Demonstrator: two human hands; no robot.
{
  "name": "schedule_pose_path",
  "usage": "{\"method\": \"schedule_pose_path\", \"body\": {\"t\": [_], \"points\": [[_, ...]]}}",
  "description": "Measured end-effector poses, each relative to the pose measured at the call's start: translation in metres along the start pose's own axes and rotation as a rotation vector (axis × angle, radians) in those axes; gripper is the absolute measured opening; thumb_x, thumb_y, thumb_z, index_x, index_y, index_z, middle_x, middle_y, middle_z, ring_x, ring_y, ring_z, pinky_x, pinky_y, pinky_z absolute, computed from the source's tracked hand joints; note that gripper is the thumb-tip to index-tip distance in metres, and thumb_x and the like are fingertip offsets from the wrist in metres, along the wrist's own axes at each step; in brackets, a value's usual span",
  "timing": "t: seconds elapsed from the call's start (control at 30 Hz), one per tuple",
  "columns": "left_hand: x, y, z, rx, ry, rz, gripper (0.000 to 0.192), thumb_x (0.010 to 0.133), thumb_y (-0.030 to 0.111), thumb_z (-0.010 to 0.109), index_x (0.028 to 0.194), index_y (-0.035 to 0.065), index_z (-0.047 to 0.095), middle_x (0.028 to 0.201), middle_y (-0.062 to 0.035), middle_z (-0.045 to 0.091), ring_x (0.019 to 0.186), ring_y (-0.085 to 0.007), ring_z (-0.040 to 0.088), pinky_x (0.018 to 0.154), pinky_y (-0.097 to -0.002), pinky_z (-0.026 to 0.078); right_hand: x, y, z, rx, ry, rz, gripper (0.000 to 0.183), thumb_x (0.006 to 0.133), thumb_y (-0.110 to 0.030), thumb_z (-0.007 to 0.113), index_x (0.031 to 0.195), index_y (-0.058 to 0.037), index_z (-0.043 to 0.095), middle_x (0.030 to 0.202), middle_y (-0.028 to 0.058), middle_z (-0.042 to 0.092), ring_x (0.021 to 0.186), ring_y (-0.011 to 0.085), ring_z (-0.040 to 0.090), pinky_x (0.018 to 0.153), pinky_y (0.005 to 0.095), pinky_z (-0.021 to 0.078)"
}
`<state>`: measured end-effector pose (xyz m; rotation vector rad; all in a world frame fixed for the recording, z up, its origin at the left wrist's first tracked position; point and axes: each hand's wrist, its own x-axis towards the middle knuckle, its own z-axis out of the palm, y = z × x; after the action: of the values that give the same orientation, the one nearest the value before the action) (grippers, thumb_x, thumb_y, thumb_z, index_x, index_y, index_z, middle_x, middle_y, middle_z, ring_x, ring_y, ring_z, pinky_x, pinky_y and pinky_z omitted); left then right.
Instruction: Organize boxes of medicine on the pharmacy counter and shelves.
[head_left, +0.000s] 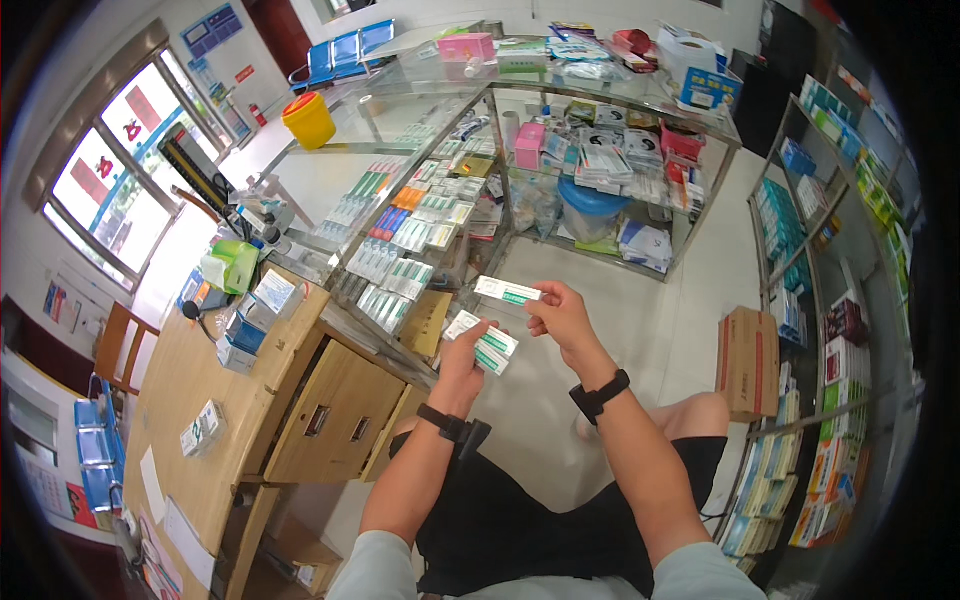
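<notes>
My left hand (463, 360) grips a small bunch of slim white-and-green medicine boxes (495, 346), at least two, lying side by side. Just above them, my right hand (561, 319) pinches the right end of a single slim white-and-green box (508, 291), held level and apart from the others. Both hands are over the floor in front of my lap. Left of them stands a glass display case (420, 247) whose shelf carries rows of similar small medicine boxes (411, 279).
A wooden desk (225, 420) with drawers stands at my left, bearing several boxes (259, 315). A second glass counter (622, 217) crosses ahead, with a blue-lidded bucket (592, 206) inside. At right are a cardboard carton (748, 364) and stocked shelving (814, 247). A yellow bin (309, 124) sits on glass.
</notes>
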<state>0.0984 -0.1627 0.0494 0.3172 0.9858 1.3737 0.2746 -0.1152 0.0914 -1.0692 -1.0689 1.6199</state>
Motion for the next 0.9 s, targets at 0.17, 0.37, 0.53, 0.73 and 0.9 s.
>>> {"method": "schedule_pose_path", "body": {"t": [0.17, 0.37, 0.53, 0.73, 0.9], "points": [[0.036, -0.014, 0.013, 0.076, 0.05, -0.035, 0.018, 0.09, 0.009, 0.061, 0.104, -0.001, 0.054, 0.098, -0.0144, 0.065, 0.089, -0.0302, 0.067, 0.075, -0.0395, 0.057, 0.036, 0.01, -0.02, 0.042, 0.044, 0.027, 0.033, 0.083, -0.008, 0.066, 0.113, 0.0003, 0.054, 0.084, 0.0037, 0.06, 0.064, 0.011, 0.06, 0.054, 0.0239, 0.0498], [0.073, -0.017, 0.008, 0.056, 0.085, -0.081, 0.018, 0.092, 0.009, 0.057, 0.106, -0.0008, 0.051, 0.099, -0.0139, 0.063, 0.093, -0.0301, 0.065, 0.076, -0.0392, 0.056, 0.083, 0.037, -0.023, 0.146, 0.123, 0.042, 0.034, 0.083, -0.008, 0.065, 0.114, 0.0007, 0.054, 0.082, 0.0039, 0.058, 0.063, 0.0119, 0.059, 0.054, 0.0249, 0.0493], [0.099, -0.016, -0.015, -0.004, 0.155, -0.099, 0.02, 0.091, 0.009, 0.058, 0.107, -0.0006, 0.052, 0.099, -0.0146, 0.063, 0.093, -0.03, 0.065, 0.077, -0.0394, 0.056, 0.119, 0.052, -0.016, 0.128, 0.145, 0.116, 0.034, 0.083, -0.008, 0.064, 0.114, 0.0005, 0.054, 0.079, 0.0044, 0.057, 0.062, 0.0126, 0.059, 0.052, 0.0259, 0.0491], [0.12, -0.009, -0.031, 0.025, 0.191, -0.119, 0.019, 0.09, 0.009, 0.061, 0.105, 0.0003, 0.054, 0.096, -0.0124, 0.065, 0.09, -0.0285, 0.066, 0.076, -0.0382, 0.056, 0.167, 0.079, 0.002, 0.063, 0.101, 0.177, 0.034, 0.083, -0.008, 0.064, 0.114, 0.0002, 0.053, 0.081, 0.005, 0.057, 0.063, 0.013, 0.059, 0.053, 0.0265, 0.0494], [0.133, 0.012, -0.042, -0.016, 0.187, -0.105, 0.02, 0.088, 0.007, 0.06, 0.106, -0.0006, 0.055, 0.097, -0.0126, 0.066, 0.086, -0.0264, 0.067, 0.072, -0.0372, 0.057, 0.207, 0.101, 0.023, 0.023, 0.094, 0.255, 0.037, 0.083, -0.007, 0.065, 0.117, -0.001, 0.052, 0.084, 0.005, 0.058, 0.064, 0.0133, 0.059, 0.054, 0.0257, 0.0502]]}}
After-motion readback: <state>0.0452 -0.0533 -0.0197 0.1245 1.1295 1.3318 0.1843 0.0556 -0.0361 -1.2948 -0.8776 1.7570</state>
